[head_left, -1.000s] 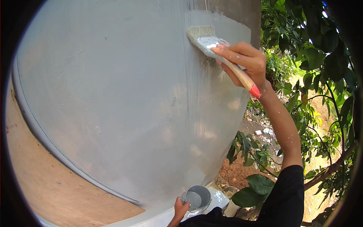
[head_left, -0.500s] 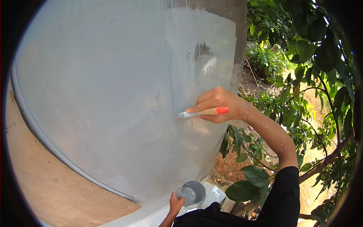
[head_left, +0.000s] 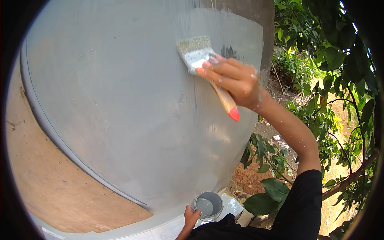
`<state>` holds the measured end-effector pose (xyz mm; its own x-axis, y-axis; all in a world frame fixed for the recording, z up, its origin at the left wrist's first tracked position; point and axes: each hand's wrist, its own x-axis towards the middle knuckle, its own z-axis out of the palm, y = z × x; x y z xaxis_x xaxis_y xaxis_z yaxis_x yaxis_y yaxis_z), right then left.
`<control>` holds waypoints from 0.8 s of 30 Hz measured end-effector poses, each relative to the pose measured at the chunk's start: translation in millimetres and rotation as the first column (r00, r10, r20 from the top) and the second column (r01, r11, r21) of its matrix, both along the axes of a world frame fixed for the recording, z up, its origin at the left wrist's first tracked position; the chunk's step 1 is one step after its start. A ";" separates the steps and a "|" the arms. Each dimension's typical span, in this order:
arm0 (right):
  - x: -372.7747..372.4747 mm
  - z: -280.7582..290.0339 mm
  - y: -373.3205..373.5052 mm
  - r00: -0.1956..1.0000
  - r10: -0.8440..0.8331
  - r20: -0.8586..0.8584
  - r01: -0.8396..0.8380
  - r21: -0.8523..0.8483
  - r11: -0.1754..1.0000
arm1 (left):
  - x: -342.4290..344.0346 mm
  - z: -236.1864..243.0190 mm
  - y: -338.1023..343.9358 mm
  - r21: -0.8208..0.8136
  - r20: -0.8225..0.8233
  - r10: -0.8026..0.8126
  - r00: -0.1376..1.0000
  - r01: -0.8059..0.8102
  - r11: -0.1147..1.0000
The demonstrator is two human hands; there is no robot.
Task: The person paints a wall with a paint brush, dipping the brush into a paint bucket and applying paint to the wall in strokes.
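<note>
A wide paintbrush [head_left: 225,99] with a wooden, red-tipped handle is gripped in my right hand [head_left: 236,78]. Its bristles point up and lie at the upper part of a wall [head_left: 132,92] coated in grey paint. Specks of paint dot my right hand and forearm. Low in the view, my left hand [head_left: 191,216] is closed on the rim or handle of a small grey bucket [head_left: 216,200] with grey paint inside. A darker patch [head_left: 229,52] shows in the coat just right of the brush.
A brown wooden panel [head_left: 68,188] lies along the lower left, bordered by a curved grey edge [head_left: 54,132]. Leafy branches [head_left: 340,52] crowd the right side, near my right arm. Bare brown soil [head_left: 250,179] shows below the wall's right edge.
My right hand has moved up the wall with the paintbrush, and the bristles now point up instead of left. My left hand still holds the bucket. The view has shifted slightly.
</note>
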<state>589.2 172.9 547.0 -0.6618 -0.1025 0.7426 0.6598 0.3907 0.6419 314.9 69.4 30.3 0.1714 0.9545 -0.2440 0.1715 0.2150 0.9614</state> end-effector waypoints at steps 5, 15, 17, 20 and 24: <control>1.1 -159.6 -38.3 0.986 -0.078 0.151 0.129 -0.366 0.922 | -9.1 -13.3 0.5 0.014 -0.074 0.026 0.997 -0.025 1.000; 6.8 23.4 -5.9 0.975 0.075 -0.211 -0.211 -0.748 0.630 | -8.5 -22.1 6.0 0.044 -0.098 -0.006 0.995 0.010 0.999; 12.5 73.5 -13.2 0.958 0.170 -0.231 -0.264 -0.475 0.840 | -2.6 -21.0 5.3 0.062 -0.081 -0.017 0.997 0.022 0.998; 10.5 130.2 -19.7 0.959 0.283 -0.036 -0.284 -0.031 0.958 | 2.7 7.5 -3.4 0.005 -0.028 -0.012 1.000 0.012 1.000; 10.8 79.1 -8.4 0.993 0.061 -0.103 -0.045 0.150 0.988 | 1.1 5.0 -8.3 -0.001 -0.021 -0.024 0.999 0.024 1.000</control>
